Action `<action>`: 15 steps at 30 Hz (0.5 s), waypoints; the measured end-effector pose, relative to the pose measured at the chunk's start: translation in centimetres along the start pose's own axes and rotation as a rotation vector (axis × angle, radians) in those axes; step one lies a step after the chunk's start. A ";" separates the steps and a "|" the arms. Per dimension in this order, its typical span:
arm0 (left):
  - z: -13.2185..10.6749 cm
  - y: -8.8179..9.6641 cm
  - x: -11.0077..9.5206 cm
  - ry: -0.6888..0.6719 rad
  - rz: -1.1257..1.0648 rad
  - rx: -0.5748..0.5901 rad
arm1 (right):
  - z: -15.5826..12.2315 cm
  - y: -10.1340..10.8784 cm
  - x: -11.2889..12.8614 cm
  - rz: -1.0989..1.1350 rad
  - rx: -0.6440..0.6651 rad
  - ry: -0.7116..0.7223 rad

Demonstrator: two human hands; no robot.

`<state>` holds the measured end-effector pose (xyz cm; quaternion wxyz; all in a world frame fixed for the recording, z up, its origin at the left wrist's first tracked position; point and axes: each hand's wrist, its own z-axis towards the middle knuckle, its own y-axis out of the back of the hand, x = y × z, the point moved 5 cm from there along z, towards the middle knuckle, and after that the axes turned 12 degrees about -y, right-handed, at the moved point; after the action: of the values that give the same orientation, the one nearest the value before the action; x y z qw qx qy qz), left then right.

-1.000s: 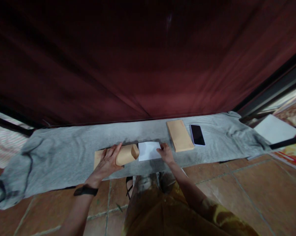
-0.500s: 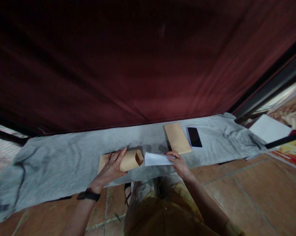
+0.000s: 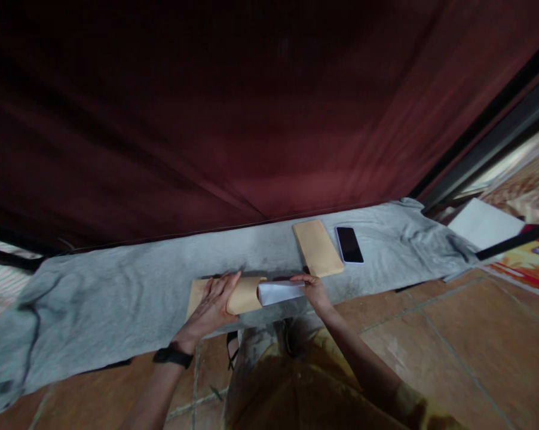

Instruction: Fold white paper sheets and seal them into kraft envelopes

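A brown paper envelope [image 3: 247,295] lies on the grey cloth with its mouth facing right. My left hand [image 3: 214,303] rests over it, gripping it with the thumb at the near edge and the fingers across its top. From the right, my right hand [image 3: 313,291] pinches a folded white sheet of paper [image 3: 279,292]. The sheet's left end sits at the envelope's mouth, seemingly just inside it. Beyond my right hand lies a stack of brown envelopes [image 3: 318,248], with a phone [image 3: 349,245], screen up, to its right.
A grey cloth [image 3: 130,286] covers the long narrow surface in front of me. Behind it hangs a dark red curtain [image 3: 260,131]. A white box-like object [image 3: 487,224] stands at the far right, near a colourful printed package [image 3: 532,263]. Tiled floor [image 3: 431,340] lies below.
My right hand has brought the folded paper left to the envelope's mouth. My left hand and the envelope have shifted slightly right. The mouth gapes less than before.
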<state>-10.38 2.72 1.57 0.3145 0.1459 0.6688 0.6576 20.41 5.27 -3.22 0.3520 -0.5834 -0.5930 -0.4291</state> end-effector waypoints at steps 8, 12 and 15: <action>0.4 -0.1 -0.5 -0.010 0.016 0.017 | 0.0 -2.1 -0.4 -0.235 -0.065 0.048; 0.4 -0.2 -0.5 -0.011 0.016 0.033 | -0.6 -4.2 0.0 -0.325 -0.061 0.086; 0.4 -0.4 -0.5 -0.012 0.014 0.035 | -1.1 -5.4 0.2 -0.399 -0.078 0.115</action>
<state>-9.66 2.73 1.33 0.3116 0.1599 0.6772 0.6471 14.96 4.63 -3.18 0.2704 -0.4421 -0.6587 -0.5455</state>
